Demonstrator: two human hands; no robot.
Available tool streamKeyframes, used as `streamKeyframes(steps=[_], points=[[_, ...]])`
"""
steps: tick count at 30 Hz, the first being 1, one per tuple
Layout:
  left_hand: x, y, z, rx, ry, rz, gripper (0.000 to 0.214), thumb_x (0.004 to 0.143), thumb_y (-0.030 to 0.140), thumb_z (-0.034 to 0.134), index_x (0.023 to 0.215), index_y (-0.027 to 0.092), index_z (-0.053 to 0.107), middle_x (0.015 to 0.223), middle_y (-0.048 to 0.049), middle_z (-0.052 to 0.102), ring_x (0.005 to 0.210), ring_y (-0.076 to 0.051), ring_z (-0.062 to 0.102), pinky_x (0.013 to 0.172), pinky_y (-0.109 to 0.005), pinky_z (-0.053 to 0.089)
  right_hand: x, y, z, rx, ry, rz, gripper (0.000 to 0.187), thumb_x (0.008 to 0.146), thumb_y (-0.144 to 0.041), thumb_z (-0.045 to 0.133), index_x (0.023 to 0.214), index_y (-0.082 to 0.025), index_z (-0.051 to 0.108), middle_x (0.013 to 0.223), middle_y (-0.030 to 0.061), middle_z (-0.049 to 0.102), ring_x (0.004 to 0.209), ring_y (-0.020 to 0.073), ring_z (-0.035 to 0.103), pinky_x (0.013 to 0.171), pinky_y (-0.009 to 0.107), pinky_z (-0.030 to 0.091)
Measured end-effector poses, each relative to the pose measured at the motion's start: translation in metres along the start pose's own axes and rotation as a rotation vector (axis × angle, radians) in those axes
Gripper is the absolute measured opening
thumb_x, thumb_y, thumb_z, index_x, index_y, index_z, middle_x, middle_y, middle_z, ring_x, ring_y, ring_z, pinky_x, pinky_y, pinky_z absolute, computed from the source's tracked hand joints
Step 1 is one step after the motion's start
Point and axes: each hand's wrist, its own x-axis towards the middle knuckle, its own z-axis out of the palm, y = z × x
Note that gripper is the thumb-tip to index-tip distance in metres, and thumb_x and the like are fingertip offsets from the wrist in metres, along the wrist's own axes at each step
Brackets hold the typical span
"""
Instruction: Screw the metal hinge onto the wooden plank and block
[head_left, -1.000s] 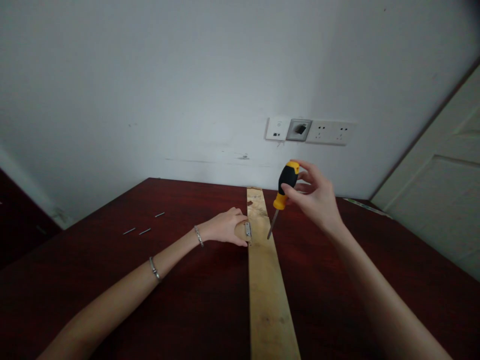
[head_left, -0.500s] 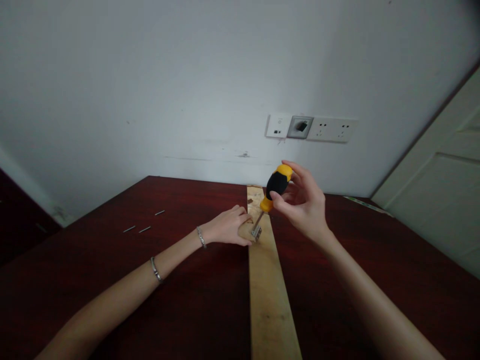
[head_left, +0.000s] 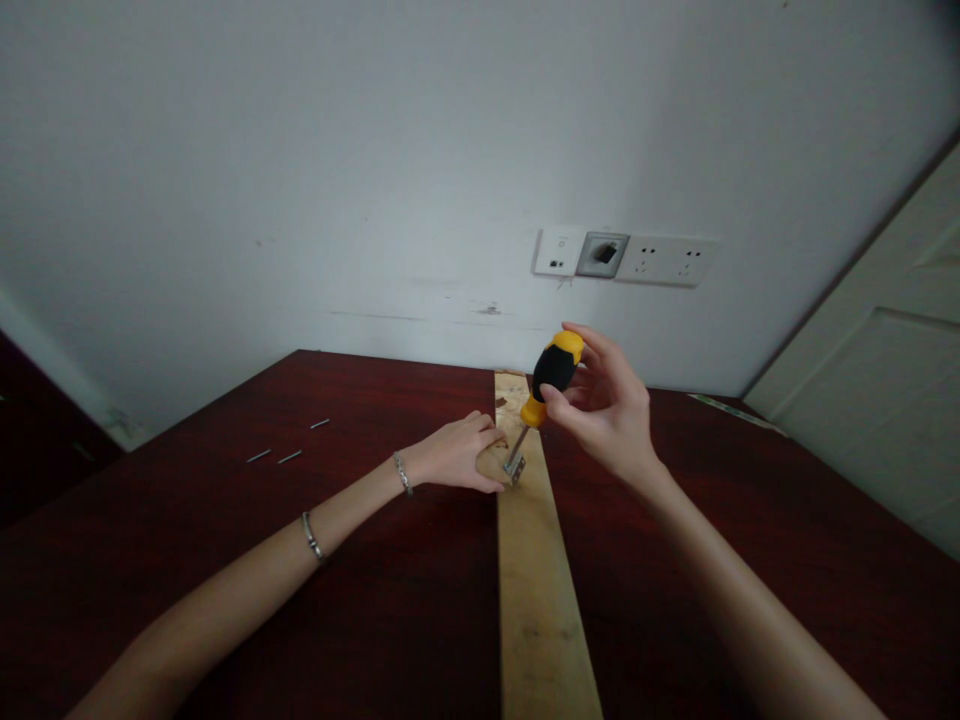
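Observation:
My right hand (head_left: 611,410) grips a yellow and black screwdriver (head_left: 555,372) by its handle, fingers wrapped around it. The shaft slants down to the left, its tip at a small metal bracket (head_left: 516,468) with holes in it. That bracket sits against a small wooden block (head_left: 493,462). Fingers and thumb of my left hand (head_left: 461,453) close around the block, partly hiding it. Beneath lies a long wooden plank (head_left: 538,570), running from the near edge of the view toward the wall. Whether a screw is under the tip is too small to tell.
Three thin metal screws or nails (head_left: 290,457) lie on the dark red tabletop (head_left: 360,620) at the left. Behind the table, the white wall (head_left: 375,180) carries sockets (head_left: 667,260), one with a black plug (head_left: 606,252). A pale door (head_left: 885,350) stands at the right.
Both hands, the screwdriver and the block stay almost in place. The whole view has shifted very slightly.

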Motion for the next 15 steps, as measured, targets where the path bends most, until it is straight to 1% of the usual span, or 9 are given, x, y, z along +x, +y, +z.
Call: streamKeyframes(steps=[15], points=[[-0.0005, -0.0013, 0.0001, 0.007, -0.004, 0.009, 0.065, 0.066, 0.05, 0.075, 0.118, 0.017, 0.055, 0.107, -0.0101, 0.055, 0.101, -0.027, 0.053, 0.088, -0.039, 0.047, -0.0015, 0.0022, 0.0014, -0.019, 0.003, -0.007, 0.058, 0.075, -0.023, 0.068, 0.129, -0.03, 0.047, 0.108, 0.0038, 0.055, 0.066, 0.0089, 0.054, 0.048, 0.02, 0.05]])
